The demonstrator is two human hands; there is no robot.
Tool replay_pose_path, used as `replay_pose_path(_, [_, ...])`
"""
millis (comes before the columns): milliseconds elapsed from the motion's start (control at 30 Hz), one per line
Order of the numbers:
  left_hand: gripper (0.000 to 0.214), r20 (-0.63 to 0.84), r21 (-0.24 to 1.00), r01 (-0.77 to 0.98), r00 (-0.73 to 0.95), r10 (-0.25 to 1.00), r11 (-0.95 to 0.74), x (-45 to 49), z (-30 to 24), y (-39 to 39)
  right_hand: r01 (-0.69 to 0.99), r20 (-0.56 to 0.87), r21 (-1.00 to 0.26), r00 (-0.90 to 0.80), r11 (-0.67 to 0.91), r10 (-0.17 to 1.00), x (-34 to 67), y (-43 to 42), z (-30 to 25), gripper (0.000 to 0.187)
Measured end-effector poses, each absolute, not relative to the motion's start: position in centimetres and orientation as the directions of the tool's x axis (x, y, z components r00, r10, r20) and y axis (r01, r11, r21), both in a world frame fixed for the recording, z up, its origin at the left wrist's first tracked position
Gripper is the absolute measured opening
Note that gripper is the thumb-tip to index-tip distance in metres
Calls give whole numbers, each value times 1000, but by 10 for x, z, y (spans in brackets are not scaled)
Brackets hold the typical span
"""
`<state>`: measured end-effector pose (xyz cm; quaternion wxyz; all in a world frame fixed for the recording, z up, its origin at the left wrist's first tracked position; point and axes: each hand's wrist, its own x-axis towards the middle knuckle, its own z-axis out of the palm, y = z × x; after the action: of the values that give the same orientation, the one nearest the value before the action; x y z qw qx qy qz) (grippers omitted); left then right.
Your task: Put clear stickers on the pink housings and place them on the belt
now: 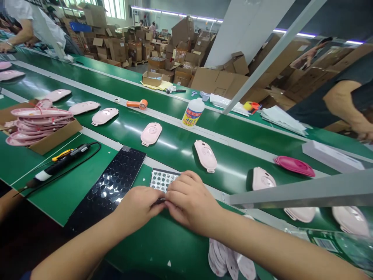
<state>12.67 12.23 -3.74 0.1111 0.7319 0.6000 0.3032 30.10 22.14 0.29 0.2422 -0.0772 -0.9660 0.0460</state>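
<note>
On the green bench (163,241), we bring our left hand (140,206) and right hand (192,202) knuckle to knuckle, both forearms running in low from six o'clock, wrists flat and palms down, while a pile of pale shells (227,260) lies under the right forearm at five o'clock. The fingertips of the two hands meet, closed on something small and dark that they mostly hide; we cannot tell what it is. Just beyond them at twelve o'clock, touching the fingers, the small sheet of dots (163,179) lies flat on the bench. We judge it light, thin and floppy, its shiny dots slick on top, so the bare border is the place to pin it down and a dot's rim the place for a fingernail. At ten o'clock a larger black sheet (112,186) of similar dots lies just beside it, and out at nine o'clock an electric screwdriver (62,162) rests with its cable looped behind. Beyond, on the belt (175,144), a pink shell (205,155) sits at one o'clock among others in a row, a glue bottle (192,112) stands at twelve, and a co-worker's arm (346,105) reaches in at two.
</note>
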Motion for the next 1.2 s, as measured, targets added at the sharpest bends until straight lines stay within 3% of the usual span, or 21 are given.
replay_pose_path(67, [7, 179, 628, 760, 67, 981, -167, 126, -36, 120, 97, 488, -43, -866, 994, 106, 302, 217, 4, 16])
replay_pose_path(200, [17, -170, 882, 457, 86, 982, 112, 122, -28, 119, -139, 592, 284, -753, 949, -288, 306, 214, 9, 22])
replay_pose_path(300, [9, -281, 922, 308, 118, 952, 233, 113, -30, 120, -277, 600, 414, -634, 867, -489, 305, 214, 14, 28])
replay_pose_path(367, [26, -338, 921, 245, 120, 933, 302, 104, -35, 119, -346, 616, 446, -550, 826, -563, 300, 221, 16, 30])
replay_pose_path(400, [35, -356, 919, 223, 112, 928, 326, 99, -39, 119, -344, 656, 364, -565, 866, -500, 294, 229, 16, 28])
replay_pose_path(433, [41, -360, 918, 212, 95, 928, 335, 94, -44, 119, -284, 706, 154, -639, 946, -307, 285, 242, 16, 24])
replay_pose_path(467, [45, -346, 921, 215, 71, 936, 324, 89, -48, 120, -143, 690, -149, -724, 978, -1, 275, 259, 14, 19])
replay_pose_path(500, [48, -316, 928, 223, 41, 948, 300, 84, -52, 121, 70, 516, -496, -778, 865, 359, 261, 281, 12, 15])
replay_pose_path(533, [50, -285, 934, 229, 14, 958, 274, 80, -56, 123, 303, 218, -777, -693, 552, 688, 246, 306, 8, 14])
replay_pose_path(600, [52, -208, 949, 237, -22, 978, 207, 75, -65, 128, 442, -29, -861, -535, 251, 844, 213, 361, -4, 13])
replay_pose_path(633, [52, -166, 956, 242, -30, 986, 169, 74, -69, 129, 479, -162, -872, -479, 102, 863, 196, 388, -12, 14])
replay_pose_path(700, [52, -87, 959, 269, -26, 996, 91, 73, -77, 130, 505, -284, -862, -407, -46, 868, 164, 434, -30, 11])
replay_pose_path(833, [50, 89, 901, 428, -20, 996, -72, 71, -88, 115, 525, -444, -820, -331, -228, 833, 121, 486, -66, 29])
replay_pose_path(967, [43, 235, 808, 557, -7, 972, -192, 68, -85, 100, 526, -533, -784, -297, -330, 792, 104, 505, -84, 35])
replay_pose_path(1200, [41, 228, 793, 552, 123, 966, -258, 70, -68, 108, 523, -597, -748, -262, -408, 758, 96, 516, -94, 35])
